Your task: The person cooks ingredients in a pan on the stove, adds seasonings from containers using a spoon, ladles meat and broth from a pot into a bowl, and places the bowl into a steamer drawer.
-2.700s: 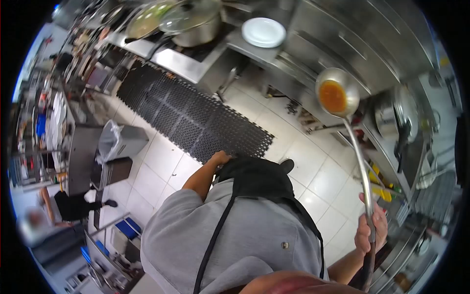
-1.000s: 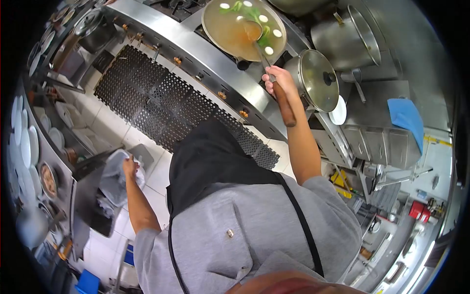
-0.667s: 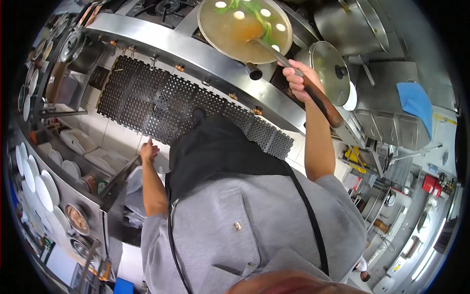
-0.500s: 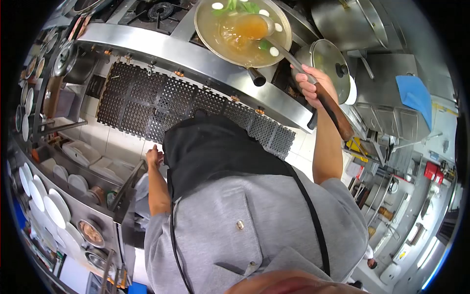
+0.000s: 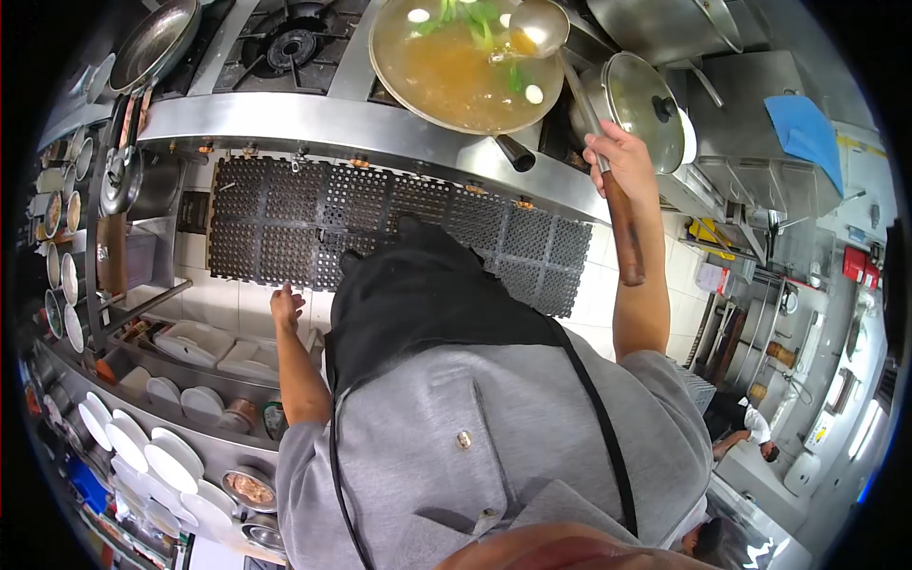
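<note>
My right hand [image 5: 625, 163] is wrapped round the long handle of a ladle [image 5: 539, 28], whose lower grip is brown wood. The ladle's metal bowl is at the upper right rim of a wide pan [image 5: 377, 71], with a little orange-brown liquid in it. Cloudy broth [image 5: 446, 71] fills the pan, with green leafy pieces [image 5: 483, 28] and several white round slices floating; the middle is tinted orange-brown. The pan's black handle [image 5: 516, 153] points towards me. My left hand [image 5: 287, 306] hangs by my side, holding nothing, with its fingers loosely bent and apart.
A lidded pot [image 5: 638, 100] stands right of the pan, beside a large steel pot [image 5: 665, 28]. An unused burner [image 5: 291, 44] lies to the left. Black mats [image 5: 351, 204] cover the floor. White plates [image 5: 171, 456] line the counter behind my left side. Other people are at lower right.
The ladle has moved up and right to the pan's rim, and most of its orange-brown liquid is now in the broth. My view has turned slightly.
</note>
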A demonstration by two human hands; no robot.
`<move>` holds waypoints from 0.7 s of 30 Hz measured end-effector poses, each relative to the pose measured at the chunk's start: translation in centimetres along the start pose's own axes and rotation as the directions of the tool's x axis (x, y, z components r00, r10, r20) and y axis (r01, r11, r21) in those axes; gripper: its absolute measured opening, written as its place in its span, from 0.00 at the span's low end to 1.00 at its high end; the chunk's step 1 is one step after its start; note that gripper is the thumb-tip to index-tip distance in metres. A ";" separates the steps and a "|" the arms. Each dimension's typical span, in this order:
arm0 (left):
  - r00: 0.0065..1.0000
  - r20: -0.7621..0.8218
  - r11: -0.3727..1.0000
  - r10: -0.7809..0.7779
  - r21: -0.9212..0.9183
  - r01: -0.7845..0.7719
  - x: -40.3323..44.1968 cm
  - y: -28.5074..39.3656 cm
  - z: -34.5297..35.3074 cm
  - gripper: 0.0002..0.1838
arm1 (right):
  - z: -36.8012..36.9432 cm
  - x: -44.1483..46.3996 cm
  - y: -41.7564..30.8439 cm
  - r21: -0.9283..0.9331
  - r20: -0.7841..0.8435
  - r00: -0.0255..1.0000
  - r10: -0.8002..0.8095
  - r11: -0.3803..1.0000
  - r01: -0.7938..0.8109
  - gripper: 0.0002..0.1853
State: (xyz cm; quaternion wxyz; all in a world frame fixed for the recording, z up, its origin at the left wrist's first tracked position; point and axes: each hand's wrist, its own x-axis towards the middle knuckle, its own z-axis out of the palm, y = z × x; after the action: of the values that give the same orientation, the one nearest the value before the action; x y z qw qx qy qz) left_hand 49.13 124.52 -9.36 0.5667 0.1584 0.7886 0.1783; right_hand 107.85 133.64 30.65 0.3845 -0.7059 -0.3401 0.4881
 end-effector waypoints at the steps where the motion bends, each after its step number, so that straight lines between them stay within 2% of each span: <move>1: 1.000 -0.004 1.000 0.005 0.007 -0.005 -0.1 0.7 -0.2 0.22 | 0.2 0.3 0.7 -0.102 -0.044 0.997 -0.058 0.993 0.053 0.28; 2: 1.000 -0.004 1.000 0.001 0.006 -0.001 -0.5 1.3 -0.1 0.22 | 0.2 0.6 1.5 -0.094 -0.042 0.998 -0.057 0.994 0.052 0.28; 4: 1.000 0.009 1.000 0.002 -0.011 -0.002 -1.2 1.5 0.0 0.21 | 0.7 2.0 3.5 -0.441 -0.183 0.963 -0.198 0.892 0.100 0.30; 5: 1.000 0.006 1.000 -0.018 0.000 0.018 -1.1 1.4 0.0 0.20 | -0.2 3.3 5.2 -0.663 -0.194 0.935 -0.297 0.742 0.098 0.31; 6: 0.999 -0.013 0.999 -0.049 -0.013 0.049 -0.6 0.4 0.2 0.19 | -0.9 4.4 6.8 -0.862 -0.042 0.769 -0.638 0.412 0.295 0.31; 7: 0.957 0.147 0.877 0.251 0.384 -0.289 2.8 -3.3 -0.5 0.23 | -0.1 3.3 5.7 -0.803 -0.066 0.826 -0.561 0.521 0.290 0.30; 8: 0.910 0.138 0.639 0.390 0.671 -0.376 5.7 -6.7 0.1 0.32 | 1.2 2.4 4.4 -0.620 -0.186 0.947 -0.262 0.779 0.093 0.28; 9: 0.863 0.199 0.441 0.465 0.793 -0.421 0.0 -3.9 0.0 0.32 | 2.0 2.1 4.2 -0.604 -0.068 0.891 -0.449 0.729 0.321 0.25; 10: 0.916 0.074 0.637 0.393 0.697 -0.329 -2.1 -3.7 -0.1 0.22 | 1.6 3.1 5.0 -0.672 0.023 0.872 -0.489 0.638 0.376 0.24; 11: 0.949 -0.056 0.809 0.310 0.541 -0.232 -4.1 -3.3 -0.1 0.18 | 0.5 5.1 6.7 -0.644 0.075 0.843 -0.533 0.619 0.449 0.26; 12: 0.958 -0.182 0.924 0.222 0.353 -0.147 -5.8 -3.0 0.0 0.22 | 0.1 6.0 6.2 -0.851 0.136 0.836 -0.531 0.370 0.373 0.28; 13: 0.960 -0.163 0.940 0.229 0.294 -0.175 -7.1 -3.0 -0.9 0.25 | -1.2 8.4 7.4 -0.871 0.200 0.810 -0.551 0.279 0.404 0.30; 14: 0.885 -0.335 0.940 0.324 0.223 -0.259 -8.2 -3.9 -1.2 0.24 | -1.0 8.5 7.4 -0.865 0.248 0.759 -0.601 0.215 0.453 0.30; 16: 0.861 -0.445 0.965 0.246 0.025 -0.262 -10.7 -4.1 -3.0 0.21 | -0.1 8.4 6.0 -0.924 0.197 0.833 -0.517 0.186 0.334 0.29; 17: 0.837 -0.511 0.934 0.195 -0.165 -0.318 -13.9 -3.9 -3.8 0.19 | -1.5 8.6 6.7 -0.924 0.211 0.806 -0.552 0.156 0.349 0.29; 18: 0.734 -0.649 0.903 0.203 -0.166 -0.396 -17.3 -3.2 -5.1 0.17 | -2.0 9.4 7.3 -0.922 0.229 0.778 -0.585 0.128 0.366 0.29; 19: 0.647 -0.752 0.842 0.129 -0.261 -0.472 -19.3 -3.3 -6.7 0.14 | -1.9 9.3 6.8 -0.912 0.254 0.764 -0.594 0.117 0.394 0.29; 21: 0.419 -0.908 0.796 0.008 -0.248 -0.552 -24.7 -4.1 -10.7 0.12 | -1.2 8.7 5.9 -0.903 0.222 0.764 -0.606 0.167 0.395 0.28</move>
State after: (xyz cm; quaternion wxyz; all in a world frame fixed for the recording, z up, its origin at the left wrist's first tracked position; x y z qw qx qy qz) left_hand 46.37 108.61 12.56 0.0620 0.0226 0.8436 0.5330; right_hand 112.14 138.10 22.03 0.0937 -0.6823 -0.7250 -0.0127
